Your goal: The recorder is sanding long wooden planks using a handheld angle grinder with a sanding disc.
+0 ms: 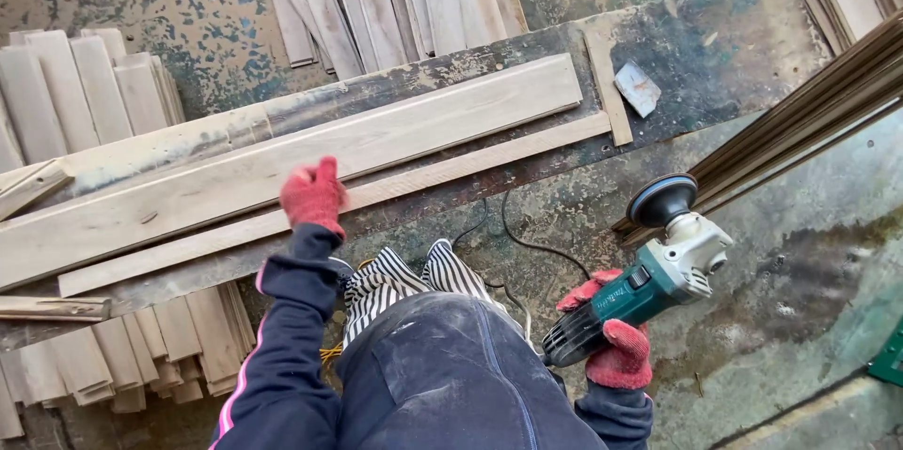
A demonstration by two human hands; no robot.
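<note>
Grinder [649, 285] first: a green and pale-grey angle grinder with a black round pad at its head, held off the bench's near edge, over the stained concrete floor [809, 318], its head tilted up and away from the person. Right hand [616, 347], in a red work glove, is wrapped tight around the tool's dark rear handle. A black cord [527, 238] runs from the tool across the floor toward the bench. Left hand [313, 194], also red-gloved, is loosely curled and blurred, hovering at the near edge of a long pale plank [282, 168] that lies lengthwise on the workbench [715, 46]; whether it touches the wood I cannot tell, and it grips nothing. A thin strip [451, 171] lies just beside the plank's near side. Stacks of short boards [85, 93] sit beyond the bench's left end.
</note>
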